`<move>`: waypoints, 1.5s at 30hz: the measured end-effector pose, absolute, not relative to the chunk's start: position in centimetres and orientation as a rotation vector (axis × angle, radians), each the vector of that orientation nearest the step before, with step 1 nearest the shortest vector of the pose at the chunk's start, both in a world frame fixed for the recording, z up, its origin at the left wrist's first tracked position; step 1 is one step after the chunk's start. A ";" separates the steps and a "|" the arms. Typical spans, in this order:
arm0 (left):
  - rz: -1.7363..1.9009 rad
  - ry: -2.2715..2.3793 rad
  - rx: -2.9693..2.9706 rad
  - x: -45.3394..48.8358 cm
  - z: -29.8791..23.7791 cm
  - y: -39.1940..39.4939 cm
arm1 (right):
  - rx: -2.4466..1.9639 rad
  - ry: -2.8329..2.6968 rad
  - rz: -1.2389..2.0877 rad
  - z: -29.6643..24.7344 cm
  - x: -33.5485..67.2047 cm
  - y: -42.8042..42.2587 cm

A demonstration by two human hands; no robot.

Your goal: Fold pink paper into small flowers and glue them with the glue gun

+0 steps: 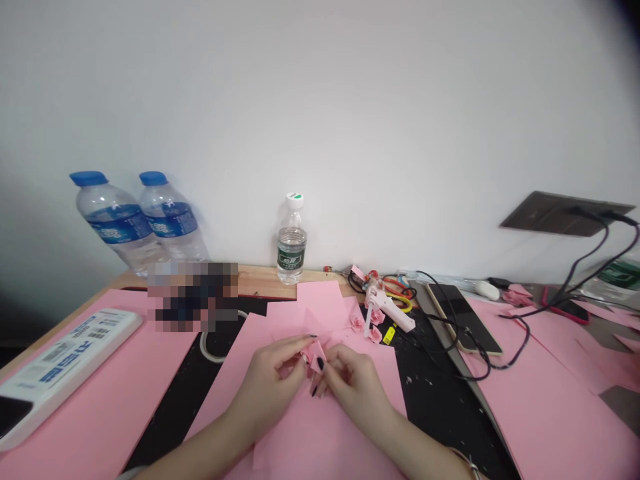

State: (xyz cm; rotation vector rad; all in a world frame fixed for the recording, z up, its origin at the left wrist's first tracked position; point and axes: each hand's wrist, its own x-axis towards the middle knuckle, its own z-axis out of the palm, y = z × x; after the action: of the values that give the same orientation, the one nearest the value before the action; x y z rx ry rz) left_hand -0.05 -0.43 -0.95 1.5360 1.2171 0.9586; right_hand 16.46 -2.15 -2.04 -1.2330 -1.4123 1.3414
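Folded pink paper (316,357) pinched above a pink sheet (320,427) — left hand (267,381) and right hand (356,390) close together, fingers (334,357) clamped on it from both sides (dark nails showing) — near paper roses (357,323) and a glue gun (385,313).

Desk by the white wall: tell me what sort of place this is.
Probably a paper-craft workspace: sheets of pink paper, a glue gun and small paper roses lie on the desk.
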 end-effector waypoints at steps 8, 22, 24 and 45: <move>1.044 1.142 1.213 0.4 -0.9 -0.3 | -1.235 -1.338 1.402 -2.3 16.2 -2.1; 1.033 0.993 1.223 0.2 -0.8 -0.1 | -1.121 -1.176 1.531 -1.5 16.4 -1.1; 1.008 0.970 1.231 0.0 -0.7 0.0 | -1.087 -1.169 1.523 -1.5 16.6 -0.9; 0.726 0.929 1.257 -0.3 -1.0 0.4 | -1.058 -1.188 1.496 -2.0 16.5 -1.2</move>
State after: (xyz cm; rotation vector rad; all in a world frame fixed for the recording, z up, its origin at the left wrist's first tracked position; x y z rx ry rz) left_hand -0.27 0.42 -1.05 1.2571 0.9290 0.7259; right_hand 16.48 -1.20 -2.03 -1.0578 -1.1878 1.4961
